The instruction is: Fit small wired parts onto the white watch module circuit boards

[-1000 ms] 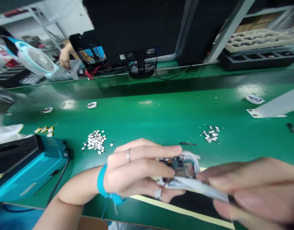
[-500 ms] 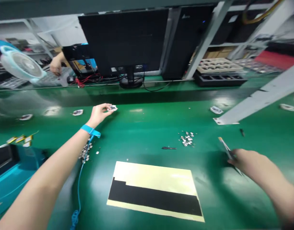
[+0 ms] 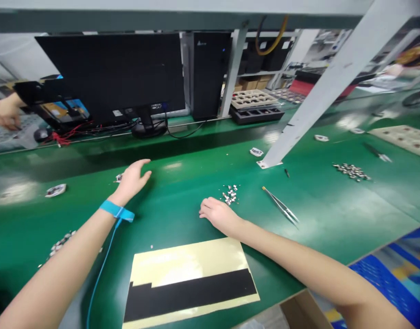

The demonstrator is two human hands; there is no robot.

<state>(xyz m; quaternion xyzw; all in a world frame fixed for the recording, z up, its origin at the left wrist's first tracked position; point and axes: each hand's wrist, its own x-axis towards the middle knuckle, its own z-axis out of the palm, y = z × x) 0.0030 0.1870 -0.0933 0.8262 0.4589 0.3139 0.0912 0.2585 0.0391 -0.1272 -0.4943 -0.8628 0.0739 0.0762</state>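
Observation:
My left hand [image 3: 132,180], with a blue wrist strap [image 3: 117,211], is open above the green bench, thumb and fingers apart. Just behind it a small white-framed part [image 3: 119,177] is partly hidden by the hand. My right hand [image 3: 216,214] rests on the bench, fingers curled down and together beside a pile of small white pieces [image 3: 229,194]; what they close on is hidden. Metal tweezers [image 3: 281,206] lie to the right of that hand. In front is a yellow sheet [image 3: 185,260] with a black strip [image 3: 192,294].
Similar white-framed parts [image 3: 55,190] lie along the bench. A slanted white post [image 3: 309,100] stands at right. The monitor [image 3: 120,77] and trays [image 3: 254,98] are at the back. A cardboard box [image 3: 304,310] sits below the front edge. Another person's hand [image 3: 7,112] shows at far left.
My left hand has let go of the white-framed part. My right hand has put down the tweezers and moved left to the small pieces. The view has swung right.

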